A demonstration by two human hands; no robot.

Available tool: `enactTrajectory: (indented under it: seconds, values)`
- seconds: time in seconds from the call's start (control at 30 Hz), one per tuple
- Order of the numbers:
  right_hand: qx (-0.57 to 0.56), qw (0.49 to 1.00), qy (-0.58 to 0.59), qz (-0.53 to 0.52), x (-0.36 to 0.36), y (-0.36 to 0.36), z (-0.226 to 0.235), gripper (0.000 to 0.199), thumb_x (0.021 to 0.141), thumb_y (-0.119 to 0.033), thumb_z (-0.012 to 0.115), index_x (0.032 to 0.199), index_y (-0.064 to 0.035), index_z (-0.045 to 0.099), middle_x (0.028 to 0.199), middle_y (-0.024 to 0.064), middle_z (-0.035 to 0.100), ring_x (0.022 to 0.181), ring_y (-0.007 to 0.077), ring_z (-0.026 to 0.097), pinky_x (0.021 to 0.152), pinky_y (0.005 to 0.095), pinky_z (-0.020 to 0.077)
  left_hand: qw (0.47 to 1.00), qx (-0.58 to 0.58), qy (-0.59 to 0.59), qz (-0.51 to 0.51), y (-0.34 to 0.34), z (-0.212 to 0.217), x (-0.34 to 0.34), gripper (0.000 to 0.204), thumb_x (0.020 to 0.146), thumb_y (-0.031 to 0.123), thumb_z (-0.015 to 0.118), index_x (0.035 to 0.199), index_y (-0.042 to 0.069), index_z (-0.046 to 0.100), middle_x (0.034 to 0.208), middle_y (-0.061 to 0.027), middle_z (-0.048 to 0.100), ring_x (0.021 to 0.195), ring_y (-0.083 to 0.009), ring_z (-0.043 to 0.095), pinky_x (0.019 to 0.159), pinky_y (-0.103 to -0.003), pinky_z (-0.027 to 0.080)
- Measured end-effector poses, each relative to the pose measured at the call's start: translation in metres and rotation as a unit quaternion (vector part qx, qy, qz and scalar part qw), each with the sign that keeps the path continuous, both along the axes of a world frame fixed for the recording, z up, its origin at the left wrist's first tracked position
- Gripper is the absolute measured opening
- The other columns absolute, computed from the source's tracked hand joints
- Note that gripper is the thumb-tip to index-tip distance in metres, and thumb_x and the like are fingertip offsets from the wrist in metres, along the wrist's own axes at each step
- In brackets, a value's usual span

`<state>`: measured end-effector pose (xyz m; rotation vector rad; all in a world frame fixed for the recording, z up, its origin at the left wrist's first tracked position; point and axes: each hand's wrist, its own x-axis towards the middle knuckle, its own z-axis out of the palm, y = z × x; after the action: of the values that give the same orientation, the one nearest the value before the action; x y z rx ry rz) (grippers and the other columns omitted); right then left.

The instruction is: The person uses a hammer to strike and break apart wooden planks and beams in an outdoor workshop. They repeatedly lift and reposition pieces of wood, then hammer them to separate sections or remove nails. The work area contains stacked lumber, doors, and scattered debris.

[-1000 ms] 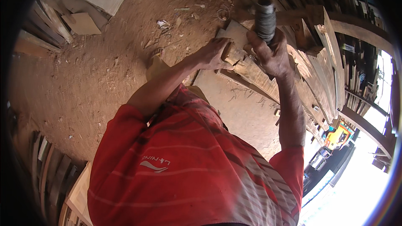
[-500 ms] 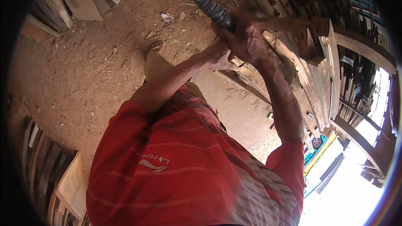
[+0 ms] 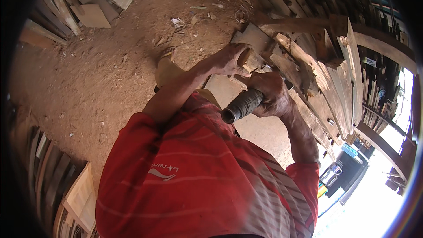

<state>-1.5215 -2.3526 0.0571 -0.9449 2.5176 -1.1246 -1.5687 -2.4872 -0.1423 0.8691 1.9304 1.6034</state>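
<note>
Over stacked planks [image 3: 326, 75], hands grip wrapped handle [image 3: 242, 105] and stick [image 3: 245, 56].

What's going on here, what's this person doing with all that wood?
A person in a red shirt bends over a pile of boards above a dirt floor. The left hand grips a small wooden piece on the boards. The right hand holds a tool by its dark wrapped handle, close beside that piece. The tool's head is hidden behind the hand.
</note>
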Motion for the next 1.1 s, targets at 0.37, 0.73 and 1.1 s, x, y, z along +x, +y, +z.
enactTrajectory:
  seconds: [0.37, 0.73, 1.1]
  values:
    - [0.002, 1.0, 0.004, -0.007, 0.007, 0.003, 0.003, 0.031, 0.068, -0.02, 0.084, 0.084, -0.0076, 0.06, 0.066, 0.0086, 0.055, 0.058, 0.0292, 0.059, 0.053, 0.0412, 0.0454, 0.998, -0.05, -0.026, -0.023, -0.004, 0.01, 0.003, 0.099, 0.075, 0.036, 0.089, 0.151, 0.007, 0.033, 0.144, -0.0253, 0.047, 0.133, -0.0433, 0.046, 0.112, -0.048, 0.042]
    - [0.06, 0.996, -0.021, -0.062, 0.017, -0.023, 0.02, 0.045, 0.064, -0.03, 0.087, 0.096, -0.0084, 0.065, 0.076, 0.0088, 0.059, 0.068, 0.0307, 0.064, 0.062, 0.0437, 0.0511, 0.987, -0.089, 0.132, -0.007, 0.009, 0.023, -0.008, 0.098, 0.068, 0.022, 0.091, 0.147, 0.009, 0.036, 0.136, -0.0252, 0.053, 0.126, -0.0433, 0.053, 0.108, -0.047, 0.046]
    - [0.007, 0.996, 0.068, -0.058, 0.037, -0.005, 0.014, 0.032, 0.07, -0.026, 0.082, 0.094, -0.011, 0.067, 0.079, 0.0091, 0.064, 0.065, 0.0285, 0.064, 0.056, 0.0425, 0.0503, 0.995, -0.094, -0.016, -0.032, 0.005, 0.029, -0.013, 0.091, 0.063, 0.025, 0.095, 0.138, 0.007, 0.046, 0.126, -0.0202, 0.063, 0.117, -0.0371, 0.062, 0.1, -0.044, 0.051]
